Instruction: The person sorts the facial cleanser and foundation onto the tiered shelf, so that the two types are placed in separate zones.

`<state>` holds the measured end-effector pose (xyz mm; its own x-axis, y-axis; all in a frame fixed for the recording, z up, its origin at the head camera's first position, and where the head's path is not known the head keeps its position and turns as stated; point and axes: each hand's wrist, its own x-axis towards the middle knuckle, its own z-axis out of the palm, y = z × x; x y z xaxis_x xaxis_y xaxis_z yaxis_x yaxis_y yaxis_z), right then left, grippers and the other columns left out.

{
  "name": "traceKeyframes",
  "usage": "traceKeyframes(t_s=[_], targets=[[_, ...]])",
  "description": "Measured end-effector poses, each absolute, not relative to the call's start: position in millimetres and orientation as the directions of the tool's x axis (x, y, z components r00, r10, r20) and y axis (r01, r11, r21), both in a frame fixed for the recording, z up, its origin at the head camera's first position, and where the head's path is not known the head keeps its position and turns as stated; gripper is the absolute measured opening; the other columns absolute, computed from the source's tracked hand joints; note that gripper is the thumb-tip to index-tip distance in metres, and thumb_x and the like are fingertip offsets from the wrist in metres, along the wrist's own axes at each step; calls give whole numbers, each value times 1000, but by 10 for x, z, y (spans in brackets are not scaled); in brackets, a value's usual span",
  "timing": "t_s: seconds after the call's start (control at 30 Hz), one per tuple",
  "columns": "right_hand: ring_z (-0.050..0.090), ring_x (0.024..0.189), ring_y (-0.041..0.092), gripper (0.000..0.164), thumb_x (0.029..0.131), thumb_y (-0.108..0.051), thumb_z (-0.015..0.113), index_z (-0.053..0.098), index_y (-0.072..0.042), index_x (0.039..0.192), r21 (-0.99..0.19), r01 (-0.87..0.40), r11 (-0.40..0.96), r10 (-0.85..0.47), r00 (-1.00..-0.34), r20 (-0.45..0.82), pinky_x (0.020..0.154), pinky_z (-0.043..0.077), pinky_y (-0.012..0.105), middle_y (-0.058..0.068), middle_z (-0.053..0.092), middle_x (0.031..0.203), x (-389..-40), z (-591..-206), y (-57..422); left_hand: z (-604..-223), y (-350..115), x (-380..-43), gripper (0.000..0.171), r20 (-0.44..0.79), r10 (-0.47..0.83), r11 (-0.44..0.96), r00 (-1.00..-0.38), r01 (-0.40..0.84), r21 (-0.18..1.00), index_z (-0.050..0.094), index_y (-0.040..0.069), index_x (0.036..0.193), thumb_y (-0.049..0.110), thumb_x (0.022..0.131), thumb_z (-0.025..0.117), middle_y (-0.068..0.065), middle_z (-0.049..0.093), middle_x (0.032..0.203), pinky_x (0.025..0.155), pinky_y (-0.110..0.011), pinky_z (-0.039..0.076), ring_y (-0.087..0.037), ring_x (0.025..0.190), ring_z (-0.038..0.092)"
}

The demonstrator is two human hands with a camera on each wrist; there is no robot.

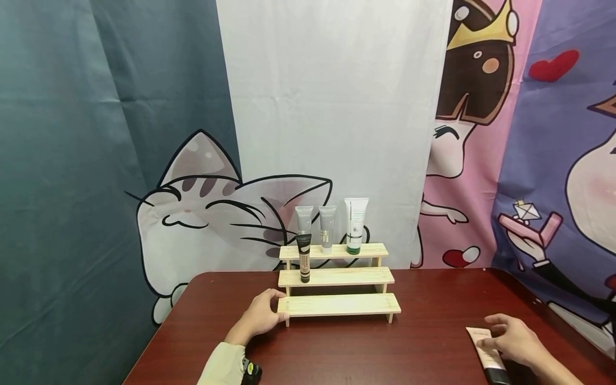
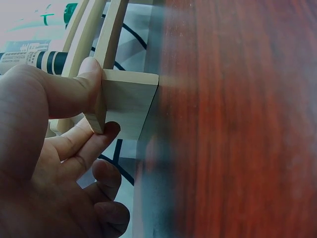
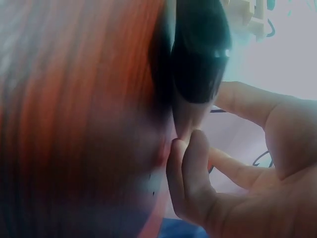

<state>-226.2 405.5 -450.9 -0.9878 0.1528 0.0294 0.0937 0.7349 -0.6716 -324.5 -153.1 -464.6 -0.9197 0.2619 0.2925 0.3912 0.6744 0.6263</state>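
Note:
A three-step wooden display stand (image 1: 339, 305) stands on the table. My left hand (image 1: 261, 313) grips the left end of its lowest step; in the left wrist view the thumb lies on the board (image 2: 99, 106) and fingers reach beneath it. At the right, my right hand (image 1: 517, 340) holds a beige squeeze tube (image 1: 487, 350) between thumb and fingers, its black cap (image 3: 200, 54) toward the front edge. On the middle step a black-and-beige tube (image 1: 305, 259) stands upright at the left. Two grey tubes (image 1: 327, 227) and a white tube with a green cap (image 1: 356, 224) stand on the top step.
The dark red wooden table (image 1: 375, 353) carries the stand near its back edge. Behind it hangs a curtain (image 1: 337, 107) printed with cartoon figures. A dark band with a small device (image 1: 251, 370) is on the left wrist, below a pale sleeve (image 1: 223, 366).

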Motion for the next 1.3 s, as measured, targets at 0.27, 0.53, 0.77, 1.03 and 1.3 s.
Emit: traceKeyframes(t_s=[0.27,0.53,0.77,1.03,1.3], targets=[[63,73,19,66,71,-18,87,55,18,117,-652,84,754,147,-988,42,55,54,33,17,70,89,-2266,-4532,4018,-4661,-1532,-3256,41,295,270,672,-917,398,624,66,6,111,16,76,83,-12,64,116,99,-57,42,-38,116,57],[63,71,17,60,74,-13,85,57,16,119,-710,78,700,141,-989,31,57,53,31,14,70,92,-2257,-4510,3976,-4660,-1536,-3252,41,288,270,677,-919,394,621,66,7,111,16,76,84,-12,64,116,99,-57,42,-39,117,56],[63,69,17,64,75,-14,86,55,16,122,-739,36,673,167,-981,104,55,55,33,19,70,93,-2251,-4430,3879,-4657,-1539,-3263,41,299,266,680,-917,398,615,66,7,112,18,76,84,-12,65,116,99,-56,43,-38,117,57],[66,68,18,65,77,-15,85,52,14,126,-781,-27,624,171,-971,169,54,57,35,23,70,97,-2261,-4344,3748,-4646,-1530,-3255,41,291,270,677,-918,396,621,66,7,111,16,75,84,-11,65,115,100,-56,42,-38,117,57],[66,69,12,59,78,-16,84,56,9,124,-752,-92,653,166,-951,260,53,56,33,25,69,102,-2273,-4308,3634,-4647,-1535,-3255,41,294,269,676,-917,397,620,66,7,111,17,76,84,-12,65,115,99,-57,42,-38,117,57]])
